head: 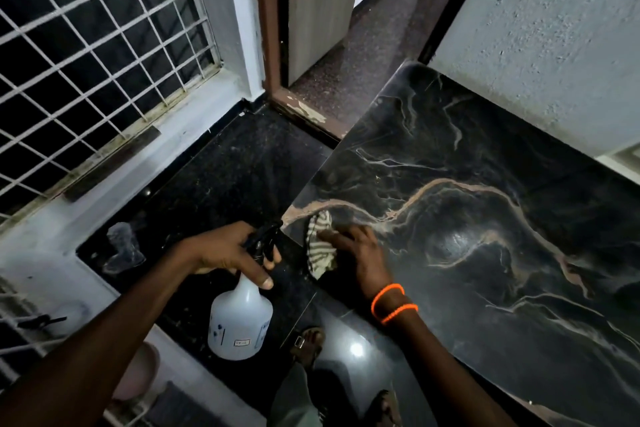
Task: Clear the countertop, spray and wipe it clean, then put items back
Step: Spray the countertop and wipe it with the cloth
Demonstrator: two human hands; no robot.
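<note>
A dark marble countertop (485, 219) with pale veins fills the right side of the head view. My right hand (360, 253), with orange bead bands at the wrist, presses a striped cloth (320, 246) flat on the slab's near-left corner. My left hand (228, 250) grips the black trigger head of a white spray bottle (239, 319), which hangs over the dark floor just left of the counter's edge.
A grilled window (97, 56) stands on the left above a white ledge. An open doorway with a wooden door (322, 4) lies straight ahead. A rough grey wall (554, 39) backs the counter. Crumpled clear plastic (121, 246) lies on the floor. My sandalled feet (308, 347) are below.
</note>
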